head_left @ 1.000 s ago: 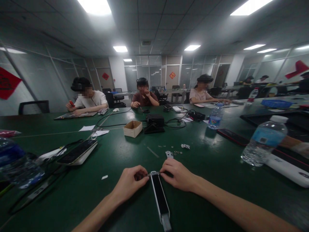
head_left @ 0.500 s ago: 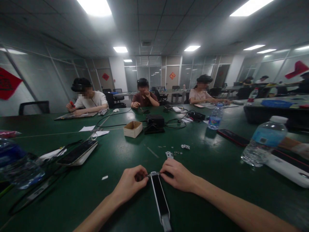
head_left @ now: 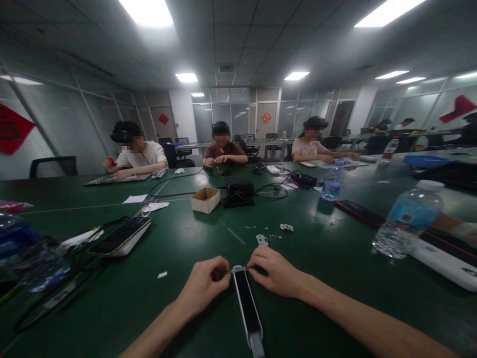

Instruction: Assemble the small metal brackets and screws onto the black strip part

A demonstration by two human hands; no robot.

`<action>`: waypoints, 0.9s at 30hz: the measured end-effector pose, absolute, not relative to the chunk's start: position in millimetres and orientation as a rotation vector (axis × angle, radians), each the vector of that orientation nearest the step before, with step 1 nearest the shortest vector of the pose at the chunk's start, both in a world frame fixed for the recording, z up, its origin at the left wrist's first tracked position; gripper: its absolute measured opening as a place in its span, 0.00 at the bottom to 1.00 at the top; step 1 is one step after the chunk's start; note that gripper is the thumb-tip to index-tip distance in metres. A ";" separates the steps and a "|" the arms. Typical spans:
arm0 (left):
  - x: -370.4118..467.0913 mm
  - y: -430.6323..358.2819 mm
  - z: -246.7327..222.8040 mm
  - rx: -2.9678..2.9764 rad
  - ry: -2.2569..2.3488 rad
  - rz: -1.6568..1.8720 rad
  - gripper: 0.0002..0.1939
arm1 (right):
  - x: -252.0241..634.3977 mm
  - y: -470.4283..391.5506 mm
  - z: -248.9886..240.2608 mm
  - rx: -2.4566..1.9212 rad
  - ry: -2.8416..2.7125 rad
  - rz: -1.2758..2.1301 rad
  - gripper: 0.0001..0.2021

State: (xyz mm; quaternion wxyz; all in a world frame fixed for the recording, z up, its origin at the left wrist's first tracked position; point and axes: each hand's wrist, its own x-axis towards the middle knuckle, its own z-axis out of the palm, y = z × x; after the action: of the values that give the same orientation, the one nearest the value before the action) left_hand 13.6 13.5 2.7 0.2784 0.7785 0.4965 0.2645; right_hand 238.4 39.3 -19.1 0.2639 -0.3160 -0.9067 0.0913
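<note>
Device (head_left: 248, 306): on tabletop (head_left: 190, 236), far end between both hands' fingers. Left hand (head_left: 201, 283), right hand (head_left: 276, 273): fingertips pinched nearly closed; contents unclear. Step, apparently: fine end-work; next move calls for steadiness.

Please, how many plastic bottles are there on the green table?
4: a blue-labelled bottle at the left edge; a white-capped bottle at right; a smaller-looking bottle beyond it; a red-capped bottle farther back. Others may be hidden.
</note>
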 end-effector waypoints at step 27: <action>8.8 15.8 1.2 2.129 1.377 0.585 0.12 | 294.2 79.6 -8.9 -1.429 -2.275 0.001 0.12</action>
State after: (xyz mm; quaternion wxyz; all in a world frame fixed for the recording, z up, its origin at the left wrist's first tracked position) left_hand 8.8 15.8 1.2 0.2666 0.7885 0.5102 0.2166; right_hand 294.2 79.6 -8.9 0.2257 -0.5182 -0.8249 0.0003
